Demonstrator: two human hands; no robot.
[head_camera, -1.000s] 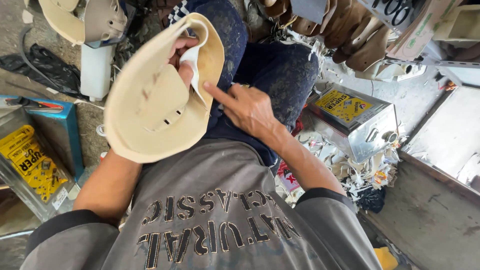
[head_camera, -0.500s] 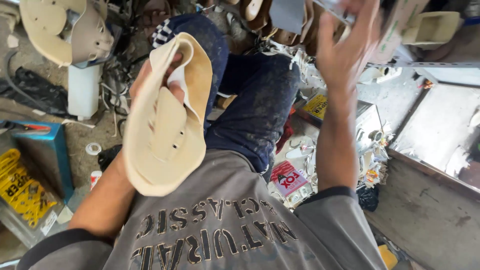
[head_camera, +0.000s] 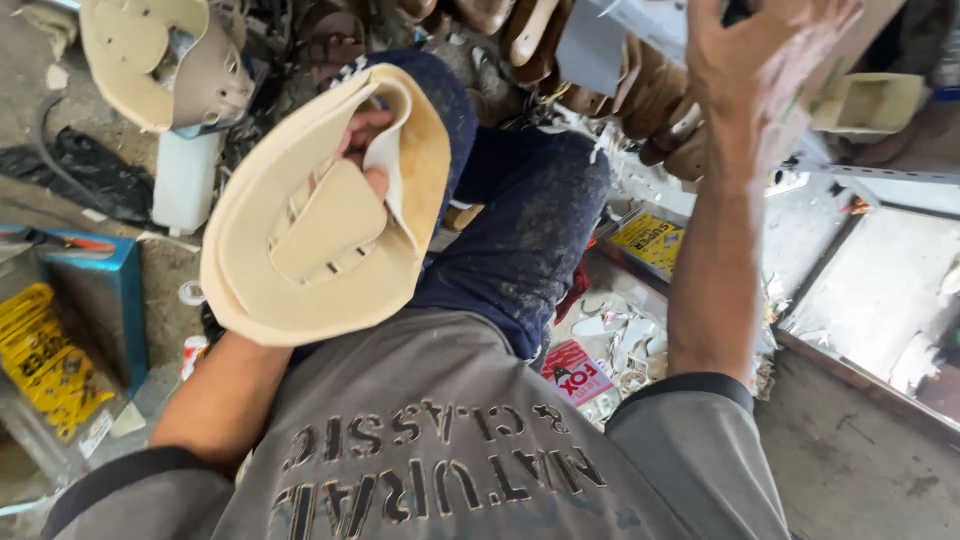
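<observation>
My left hand (head_camera: 365, 150) grips a cream sandal sole (head_camera: 310, 215) with a strap piece on it, held upright over my left knee. A small white piece is pinched under my thumb against the sole. My right hand (head_camera: 760, 70) is raised to the upper right, fingers on a cardboard box (head_camera: 800, 120) beside a row of brown sandal soles (head_camera: 620, 80). Whether it grips anything I cannot make out. My dark blue trousers (head_camera: 530, 220) lie below both hands.
Another cream sole (head_camera: 150, 60) rests on a white bottle (head_camera: 185, 180) at upper left. A blue box (head_camera: 90, 290) and a yellow tin (head_camera: 40, 360) stand at left. A yellow-labelled metal tin (head_camera: 650, 240) and scraps (head_camera: 610, 340) lie by my right leg.
My right hand left the sole, rose up to the right and now rests on the box by the brown soles. My left hand keeps holding the cream sole.
</observation>
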